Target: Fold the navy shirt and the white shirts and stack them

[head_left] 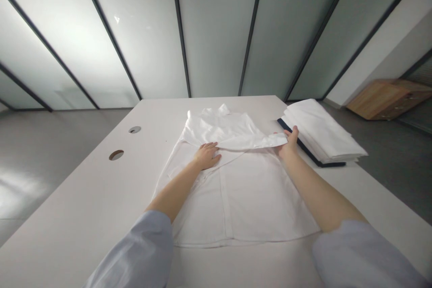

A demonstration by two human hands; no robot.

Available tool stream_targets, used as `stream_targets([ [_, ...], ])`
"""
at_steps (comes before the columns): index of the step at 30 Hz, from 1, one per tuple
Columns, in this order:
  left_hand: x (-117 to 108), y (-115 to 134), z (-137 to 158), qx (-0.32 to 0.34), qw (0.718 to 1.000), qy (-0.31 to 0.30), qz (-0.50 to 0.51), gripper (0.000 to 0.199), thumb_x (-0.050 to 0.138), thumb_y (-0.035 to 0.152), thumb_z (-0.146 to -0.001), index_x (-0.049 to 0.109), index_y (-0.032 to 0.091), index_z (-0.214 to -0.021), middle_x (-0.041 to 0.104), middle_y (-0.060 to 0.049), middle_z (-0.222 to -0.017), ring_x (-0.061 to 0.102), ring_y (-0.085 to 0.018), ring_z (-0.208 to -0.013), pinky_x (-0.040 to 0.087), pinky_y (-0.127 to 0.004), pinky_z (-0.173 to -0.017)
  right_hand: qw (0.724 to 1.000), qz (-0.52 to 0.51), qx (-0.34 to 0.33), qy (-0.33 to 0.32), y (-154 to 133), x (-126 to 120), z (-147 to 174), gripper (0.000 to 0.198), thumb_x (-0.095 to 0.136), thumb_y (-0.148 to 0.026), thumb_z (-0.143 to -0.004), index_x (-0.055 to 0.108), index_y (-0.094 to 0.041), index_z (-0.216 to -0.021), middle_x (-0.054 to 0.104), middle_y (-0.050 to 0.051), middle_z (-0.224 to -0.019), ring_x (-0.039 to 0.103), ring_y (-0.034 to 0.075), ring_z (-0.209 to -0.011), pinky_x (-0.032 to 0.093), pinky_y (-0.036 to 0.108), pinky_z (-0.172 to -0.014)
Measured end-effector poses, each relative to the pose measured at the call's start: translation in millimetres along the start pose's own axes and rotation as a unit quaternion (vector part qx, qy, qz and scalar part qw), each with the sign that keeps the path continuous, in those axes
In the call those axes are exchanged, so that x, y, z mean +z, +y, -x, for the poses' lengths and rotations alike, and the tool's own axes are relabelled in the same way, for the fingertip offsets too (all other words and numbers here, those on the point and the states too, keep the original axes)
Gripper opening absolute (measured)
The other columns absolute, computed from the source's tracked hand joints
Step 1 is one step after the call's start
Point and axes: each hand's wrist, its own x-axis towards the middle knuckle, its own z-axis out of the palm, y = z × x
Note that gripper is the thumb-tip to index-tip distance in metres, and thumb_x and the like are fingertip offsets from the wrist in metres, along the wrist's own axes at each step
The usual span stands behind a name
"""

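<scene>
A white shirt (253, 202) lies spread on the table, its straight hem toward me and a strip like a placket down its middle. Its far part is folded over and bunched into loose creases. My left hand (206, 156) rests on the fabric near the fold's edge, fingers stretched out. On the right, my right hand (286, 143) pinches the end of a folded-over piece of the shirt, slightly raised, with the thumb pointing up. Some of the right fingers are hidden behind the cloth.
Beside my right hand, a stack of folded white cloth (320, 130) sits on a dark flat board (308, 155) at the right edge of the white table (101, 202). Two round holes pierce the tabletop at left. Beyond stand frosted glass panels (216, 31) and a wooden cabinet (384, 99).
</scene>
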Motion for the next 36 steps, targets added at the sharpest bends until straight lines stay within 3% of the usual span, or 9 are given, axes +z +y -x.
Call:
stream_targets([
  [4,-1.4,-2.4,0.2,-0.028,0.998,0.044,0.021,0.03,0.052,0.031,-0.086,0.064,0.02,-0.111,0.064,-0.009,-0.124,0.057,-0.022,-0.116,0.043,-0.036,-0.103,0.996,0.037,0.067,-0.042,-5.7,-4.3,10.9,0.038,0.055,-0.055,-0.079,0.053,-0.024,-0.1,0.057,-0.001,-0.066,0.059,0.018,-0.057,0.048,0.029,-0.05],
  [7,-0.4,-3.5,0.9,-0.084,0.993,0.076,0.024,0.035,0.051,0.022,-0.082,0.058,0.02,-0.116,0.065,-0.008,-0.112,0.059,-0.021,-0.107,0.047,-0.034,-0.094,0.986,0.14,0.025,-0.09,-5.2,-11.4,25.7,0.04,0.068,-0.025,-0.065,0.055,-0.025,-0.103,0.06,-0.003,-0.068,0.059,0.017,-0.059,0.044,0.024,-0.05],
  [9,0.9,-3.8,0.6,-0.113,0.989,0.097,0.01,0.047,0.053,0.019,-0.079,0.053,0.021,-0.126,0.06,-0.009,-0.123,0.054,-0.023,-0.115,0.044,-0.036,-0.098,0.971,0.213,-0.017,-0.107,-7.6,-17.7,34.9,0.046,0.065,-0.016,-0.061,0.057,-0.025,-0.105,0.062,-0.003,-0.07,0.059,0.016,-0.061,0.043,0.023,-0.05],
  [12,1.5,-6.2,-3.2,-0.155,0.983,0.093,-0.03,0.058,0.052,0.022,-0.08,0.046,0.022,-0.137,0.048,-0.01,-0.143,0.042,-0.028,-0.131,0.037,-0.042,-0.106,0.954,0.267,-0.059,-0.123,-16.8,-27.2,45.5,0.038,0.061,-0.016,-0.06,0.06,-0.024,-0.097,0.062,-0.003,-0.069,0.058,0.016,-0.06,0.041,0.023,-0.05],
  [16,-6.3,-21.2,-12.3,-0.2,0.973,0.049,-0.1,0.053,0.046,0.025,-0.086,0.047,0.022,-0.139,0.042,-0.012,-0.149,0.034,-0.03,-0.137,0.03,-0.046,-0.109,0.969,0.19,-0.043,-0.153,-29.0,-37.0,58.9,0.021,0.06,-0.02,-0.061,0.06,-0.023,-0.082,0.062,-0.001,-0.067,0.058,0.017,-0.062,0.044,0.025,-0.052],
  [22,-35.7,-72.3,-9.5,-0.223,0.96,-0.001,-0.17,0.04,0.04,0.014,-0.087,0.063,0.024,-0.119,0.06,-0.01,-0.128,0.044,-0.027,-0.127,0.03,-0.045,-0.106,0.98,0.088,-0.01,-0.179,-26.3,-49.4,83.9,0.012,0.067,-0.024,-0.058,0.063,-0.023,-0.07,0.066,0.003,-0.073,0.061,0.019,-0.071,0.052,0.029,-0.061],
  [28,-61.4,-111.4,9.2,-0.348,0.929,0.038,-0.119,0.049,0.037,0.015,-0.088,0.052,0.024,-0.133,0.063,-0.011,-0.126,0.055,-0.028,-0.115,0.043,-0.041,-0.09,0.971,0.074,0.02,-0.227,-17.0,-59.9,98.3,0.02,0.072,-0.032,-0.06,0.061,-0.023,-0.074,0.062,0.001,-0.066,0.059,0.017,-0.061,0.05,0.029,-0.056],
  [31,-63.7,-118.8,18.8,-0.357,0.925,0.031,-0.126,0.046,0.039,0.016,-0.086,0.055,0.024,-0.13,0.063,-0.012,-0.125,0.055,-0.029,-0.115,0.045,-0.041,-0.088,0.937,0.151,0.048,-0.311,-14.4,-64.7,106.2,0.025,0.075,-0.035,-0.061,0.06,-0.021,-0.076,0.063,0.0,-0.067,0.059,0.015,-0.06,0.049,0.028,-0.059],
  [36,-56.7,-125.3,29.4,-0.345,0.927,0.007,-0.146,0.037,0.042,0.018,-0.086,0.062,0.022,-0.116,0.062,-0.014,-0.122,0.055,-0.032,-0.114,0.046,-0.043,-0.088,0.825,0.325,0.051,-0.46,-15.8,-75.4,114.8,0.034,0.075,-0.042,-0.066,0.058,-0.019,-0.086,0.066,0.0,-0.068,0.061,0.016,-0.062,0.047,0.029,-0.063],
])
